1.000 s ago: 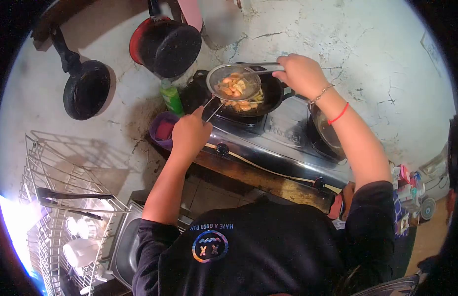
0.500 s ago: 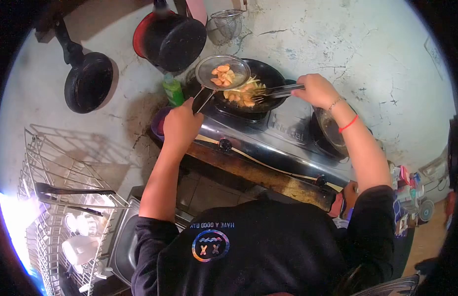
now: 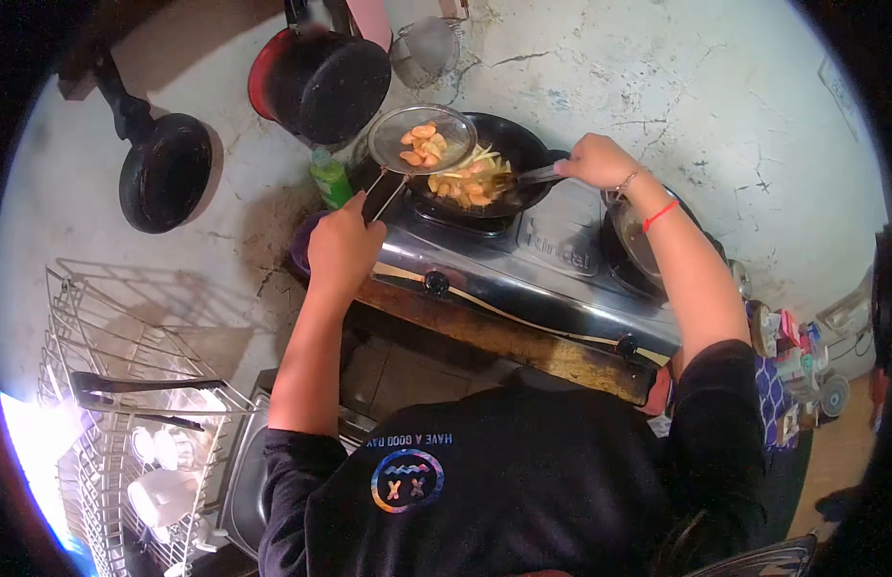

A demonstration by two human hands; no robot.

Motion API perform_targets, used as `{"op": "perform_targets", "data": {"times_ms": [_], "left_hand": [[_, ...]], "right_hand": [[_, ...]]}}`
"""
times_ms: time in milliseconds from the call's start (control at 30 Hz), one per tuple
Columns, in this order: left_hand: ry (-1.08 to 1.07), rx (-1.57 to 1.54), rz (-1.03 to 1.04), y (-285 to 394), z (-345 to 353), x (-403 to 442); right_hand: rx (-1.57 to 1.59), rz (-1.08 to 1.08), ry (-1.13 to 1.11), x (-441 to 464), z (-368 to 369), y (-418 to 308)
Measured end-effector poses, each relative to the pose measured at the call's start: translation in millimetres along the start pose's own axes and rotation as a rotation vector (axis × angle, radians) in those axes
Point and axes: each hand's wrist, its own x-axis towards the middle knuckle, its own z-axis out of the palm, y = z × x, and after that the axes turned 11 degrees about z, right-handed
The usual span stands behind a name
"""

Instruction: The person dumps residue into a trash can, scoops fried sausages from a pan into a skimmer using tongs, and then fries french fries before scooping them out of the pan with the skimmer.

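Note:
My left hand [image 3: 344, 248] is closed round the handle of a round mesh strainer [image 3: 457, 122]. Several browned orange-tan food pieces [image 3: 425, 146] lie in its mesh, held over the left side of a black wok [image 3: 526, 144]. More pieces and pale strips [image 3: 475, 183] sit in the wok, partly hidden by the strainer. My right hand [image 3: 603, 162] grips what look like metal tongs [image 3: 537, 176] at the wok's right side. Their tips are down among the food and blurred.
The wok stands on a two-burner gas stove [image 3: 484, 262]; a second pan [image 3: 630, 231] is on the right burner. A green bottle [image 3: 330, 179] stands left of the wok. Pans [image 3: 167, 173] hang on the wall. A wire dish rack [image 3: 119, 423] and sink [image 3: 249, 481] are at lower left.
The tongs' tips, apart and visible above the food before, are now lower and blurred among it. The strainer stays over the wok's left side. The whole view has shifted slightly.

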Motion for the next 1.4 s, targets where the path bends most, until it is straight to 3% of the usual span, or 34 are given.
{"op": "perform_targets", "data": {"times_ms": [333, 467, 667, 800, 1000, 1133, 1400], "left_hand": [[-0.035, 0.039, 0.065, 1.0, 22.5, -2.3], [-0.023, 0.017, 0.129, 11.7, 26.2, -0.7], [-0.028, 0.013, 0.08, 9.1, 19.9, 1.9], [0.018, 0.023, 0.027, 2.4, 12.3, 3.7], [0.047, 0.04, 0.037, -0.7, 7.5, 4.7], [0.011, 0.057, 0.027, -0.3, 4.8, 3.5], [0.003, 0.071, 0.02, -2.6, 0.9, 1.1]], "right_hand": [[0.387, 0.1, 0.131, -10.7, -34.6, 13.6], [0.19, -0.107, 0.305, -7.0, -19.2, -16.6], [0.269, 0.009, 0.358, -16.9, -38.7, -14.4], [0.12, 0.072, 0.27, -15.3, -24.2, -0.6], [-0.033, -0.101, 0.298, 3.2, 24.6, -1.7], [-0.202, -0.296, 0.474, 11.9, 33.7, -6.0], [-0.302, -0.409, 0.508, 33.2, 40.7, -25.5]]}}
